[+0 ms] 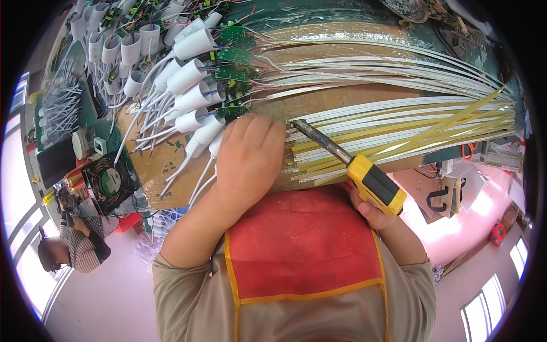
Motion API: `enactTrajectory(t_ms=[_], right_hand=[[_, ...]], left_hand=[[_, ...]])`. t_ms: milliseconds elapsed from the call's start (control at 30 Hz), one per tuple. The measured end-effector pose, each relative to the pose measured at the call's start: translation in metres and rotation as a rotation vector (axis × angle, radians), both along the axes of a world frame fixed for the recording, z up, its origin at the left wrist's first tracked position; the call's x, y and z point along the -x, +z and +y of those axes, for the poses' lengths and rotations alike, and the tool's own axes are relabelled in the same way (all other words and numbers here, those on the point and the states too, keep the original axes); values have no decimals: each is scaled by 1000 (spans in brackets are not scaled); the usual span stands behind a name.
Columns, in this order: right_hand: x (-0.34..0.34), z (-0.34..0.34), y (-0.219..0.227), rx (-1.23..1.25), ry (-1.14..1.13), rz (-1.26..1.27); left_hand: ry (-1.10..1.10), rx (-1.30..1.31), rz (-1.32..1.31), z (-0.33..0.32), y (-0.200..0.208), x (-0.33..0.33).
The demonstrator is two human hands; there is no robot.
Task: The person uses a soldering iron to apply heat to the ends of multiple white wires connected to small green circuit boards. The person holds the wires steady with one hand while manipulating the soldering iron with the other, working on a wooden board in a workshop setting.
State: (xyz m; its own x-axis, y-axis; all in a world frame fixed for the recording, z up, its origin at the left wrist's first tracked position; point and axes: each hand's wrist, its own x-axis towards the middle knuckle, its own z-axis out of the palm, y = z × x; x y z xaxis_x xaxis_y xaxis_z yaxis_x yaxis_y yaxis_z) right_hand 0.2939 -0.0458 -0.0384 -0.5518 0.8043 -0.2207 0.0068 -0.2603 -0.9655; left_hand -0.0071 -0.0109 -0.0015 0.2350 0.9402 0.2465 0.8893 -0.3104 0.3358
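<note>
My right hand (370,212) is wrapped round the handle of a yellow and black soldering iron (376,185). The iron's dark tip points up and left, close to the fingertips of my left hand (250,159). That hand is closed palm down at the left ends of the LED strips (353,122), and whatever it pinches is hidden under the fingers. Just beyond it lies a green circuit board (232,110) beside a white plastic tube (191,120). More boards (235,55) farther back have thin wires running to white strips (364,64).
Many white tubes with cables (131,48) crowd the back left. A black fan (108,182) stands at the left. Red-handled scissors (468,150) lie at the right. Brown cardboard (154,171) covers the bench under the work. Another person (80,245) is at the far left.
</note>
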Motion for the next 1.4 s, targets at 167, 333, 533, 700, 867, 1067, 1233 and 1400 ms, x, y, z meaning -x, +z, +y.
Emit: enactTrajectory(t_ms=[167,333,533,700,867,1067,1233,1400], right_hand=[[1,-2,-1,18,-17,-15],[0,-4,-5,1,-31,-14],[-3,-4,2,103,-46,24],[-3,1,9,52,-3,109],[7,9,25,72,-29,136],[4,1,23,224,-103,154],[4,-3,20,247,-160,47],[5,-5,17,202,-149,33]], left_hand=[[-1,-3,-1,0,-1,0],[-4,-14,-5,0,-1,0],[-7,-20,-12,1,0,0],[-6,-36,-8,0,-4,0],[-5,-38,-6,0,-5,0],[8,2,-2,0,1,1],[4,5,-2,-1,0,0],[-1,-34,-15,0,-4,0]])
